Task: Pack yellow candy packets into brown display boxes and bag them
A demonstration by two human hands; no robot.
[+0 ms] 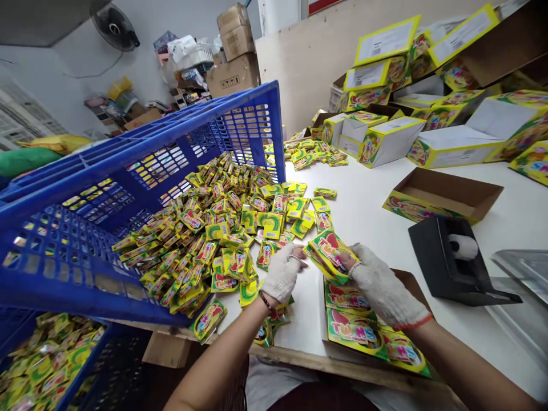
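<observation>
Hands: two, both in white gloves with fingertips bare. Cartons being loaded: one, the open carton (pixel 411 283) at the near edge of the white table (pixel 359 200), partly covered by the right hand (pixel 377 285). Three packets (pixel 351 328) can be counted lying flat in it; any others are hidden. Blue crates: two. The tipped crate (pixel 277 131) is rested on its side, mouth toward the table, with a spill of loose packets (pixel 214 211) too many to be counted; the lower crate (pixel 85 371), also filled with packets, is seen at bottom left. Empty-looking display boxes: one brown-lined box (pixel 449 191) beside one black tape dispenser (pixel 432 257), plus a pile of cartons (pixel 391 140) behind, overlapped and uncounted.

Fingers: on the right, closed narrowly, thumb on top, around a small stack of packets (pixel 327 254), at least two, tilted above the open carton's far end. On the left hand (pixel 285 274), fingers slightly bent, tips just beside that stack; whether anything is gripped cannot be told.
</observation>
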